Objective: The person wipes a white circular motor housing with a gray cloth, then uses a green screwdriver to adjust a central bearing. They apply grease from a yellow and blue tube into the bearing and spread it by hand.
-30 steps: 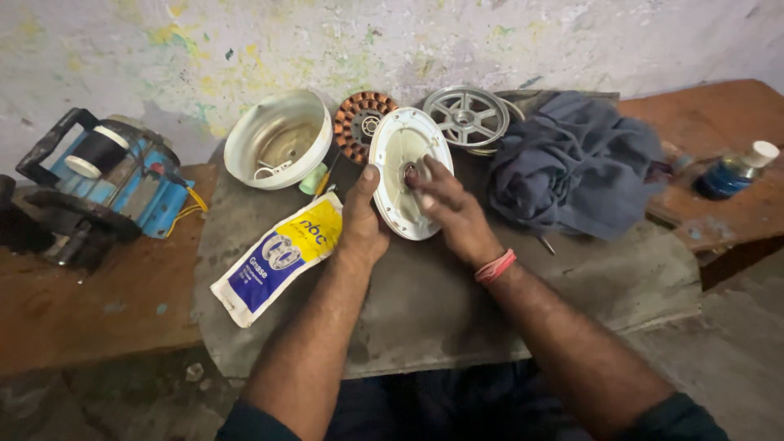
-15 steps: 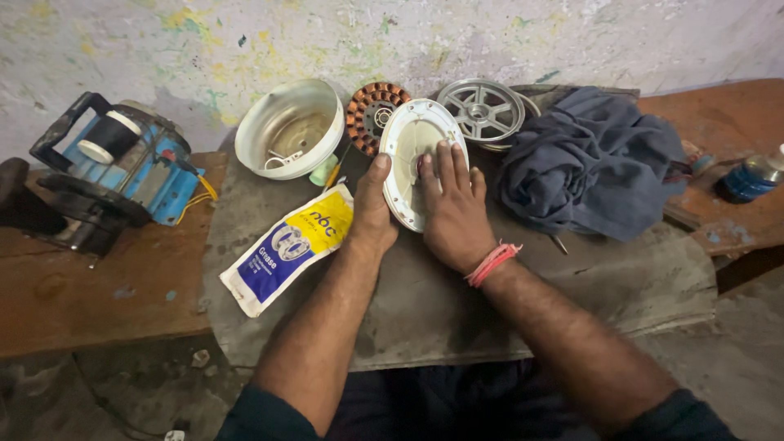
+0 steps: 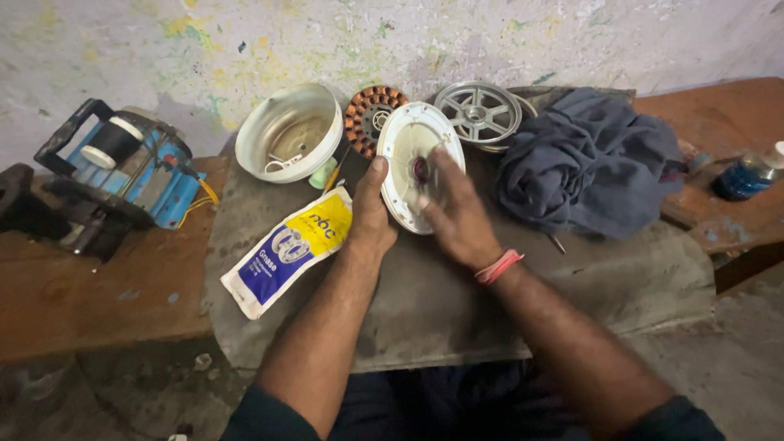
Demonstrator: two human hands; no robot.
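Change since the previous half second: the right hand [image 3: 452, 214], which had lain flat over the white round cover [image 3: 418, 163], had drawn back toward the person and was blurred, its fingertips just off the cover's hollow face. The red-brown hub at the centre of that face now showed. In my judgement the work on the inner face, likely smearing or wiping, was being repeated rather than finished.

Left hand [image 3: 371, 214]: grip clamped on the cover's near-left rim, thumb up along the edge. Right hand: fingers loosely apart, holding nothing that could be seen.

Position of the cover: stood on edge on the grey sheet [image 3: 490, 310] covering the table [image 3: 106, 302], directly beyond the left grip. Its hollow face was turned toward the right hand and the person; its long axis ran roughly upright, tilted slightly to the left at the top.

Surroundings: a blue, yellow and white pouch [image 3: 287, 249] lay flat just left of the left wrist. Beyond the grip stood a white bowl-shaped housing [image 3: 288, 131], a copper-wound stator [image 3: 370, 114] and a spoked metal disc [image 3: 478, 112]. A dark blue cloth [image 3: 592, 163] lay bunched to the right of the right hand. A blue machine [image 3: 122, 175] sat well to the left.
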